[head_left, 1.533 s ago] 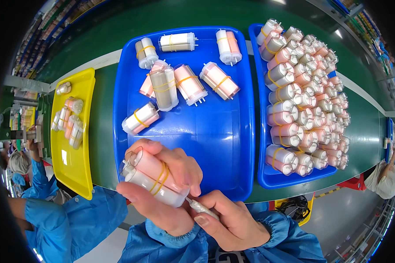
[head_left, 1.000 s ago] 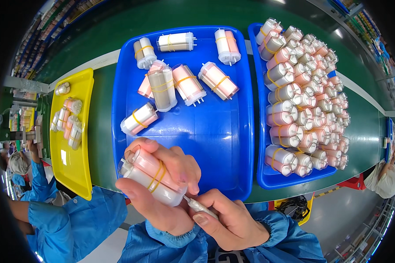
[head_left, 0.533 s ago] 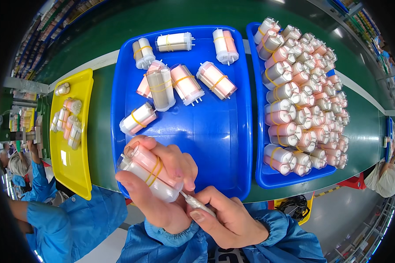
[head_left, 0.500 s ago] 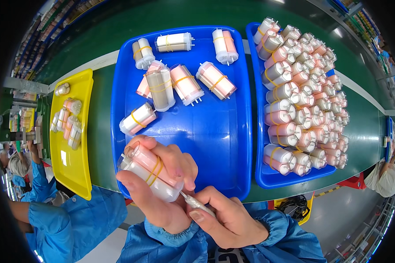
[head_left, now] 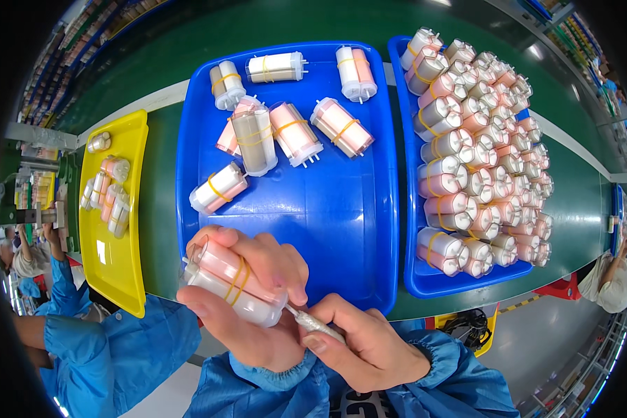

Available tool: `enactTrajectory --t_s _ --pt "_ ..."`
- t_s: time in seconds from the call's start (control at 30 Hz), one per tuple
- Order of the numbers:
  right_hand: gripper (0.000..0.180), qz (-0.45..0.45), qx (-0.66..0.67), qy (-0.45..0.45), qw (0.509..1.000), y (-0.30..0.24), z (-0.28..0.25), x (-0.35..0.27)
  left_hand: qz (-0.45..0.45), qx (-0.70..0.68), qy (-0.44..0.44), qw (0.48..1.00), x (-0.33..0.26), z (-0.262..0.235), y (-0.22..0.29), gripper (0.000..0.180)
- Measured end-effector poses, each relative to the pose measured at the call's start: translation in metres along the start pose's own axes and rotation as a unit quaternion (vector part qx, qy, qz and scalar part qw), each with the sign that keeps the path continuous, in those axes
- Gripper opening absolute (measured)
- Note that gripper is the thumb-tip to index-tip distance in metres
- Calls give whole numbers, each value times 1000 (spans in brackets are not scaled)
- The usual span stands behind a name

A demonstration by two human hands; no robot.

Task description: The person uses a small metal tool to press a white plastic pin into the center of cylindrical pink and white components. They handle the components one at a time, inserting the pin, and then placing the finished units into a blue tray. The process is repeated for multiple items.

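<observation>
Our left hand (head_left: 247, 299) grips a banded pair of pink and white cylinders (head_left: 233, 282), tilted so its end meets the thin metal tool (head_left: 313, 325) pinched in our right hand (head_left: 366, 345), above the middle blue tray (head_left: 334, 230).

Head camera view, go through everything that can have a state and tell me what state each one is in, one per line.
Left hand: closed around the banded bundle.
Banded bundle: held, lying tilted, yellow band on.
Right hand: gripping the silver tool.
Silver tool: tip at the bundle's end.
Middle blue tray: holds seven loose bundles, lying down.
Right blue tray: packed full.
Yellow tray: few pieces, mostly bare.
</observation>
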State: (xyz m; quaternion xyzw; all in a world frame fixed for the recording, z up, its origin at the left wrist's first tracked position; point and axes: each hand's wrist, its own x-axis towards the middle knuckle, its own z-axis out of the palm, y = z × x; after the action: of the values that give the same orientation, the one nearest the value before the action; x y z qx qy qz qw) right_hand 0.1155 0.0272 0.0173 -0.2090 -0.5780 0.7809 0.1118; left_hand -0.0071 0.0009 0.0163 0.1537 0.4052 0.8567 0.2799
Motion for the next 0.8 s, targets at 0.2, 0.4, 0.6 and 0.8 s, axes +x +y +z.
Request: enactTrajectory --t_s 0.2,0.4,0.6,0.8 --pt "16 -8 0 5 1000 0 2 2 57 6 -36 998 5 1 -7 59" --pt "16 9 -6 11 1000 4 3 1 -7 23 -1 1000 2 -1 -3 63" --pt "16 -7 46 8 999 10 5 2 41 34 3 999 1 -1 -5 65" --pt "17 13 51 -21 998 6 3 1 96 64 -47 992 4 -1 -8 60"
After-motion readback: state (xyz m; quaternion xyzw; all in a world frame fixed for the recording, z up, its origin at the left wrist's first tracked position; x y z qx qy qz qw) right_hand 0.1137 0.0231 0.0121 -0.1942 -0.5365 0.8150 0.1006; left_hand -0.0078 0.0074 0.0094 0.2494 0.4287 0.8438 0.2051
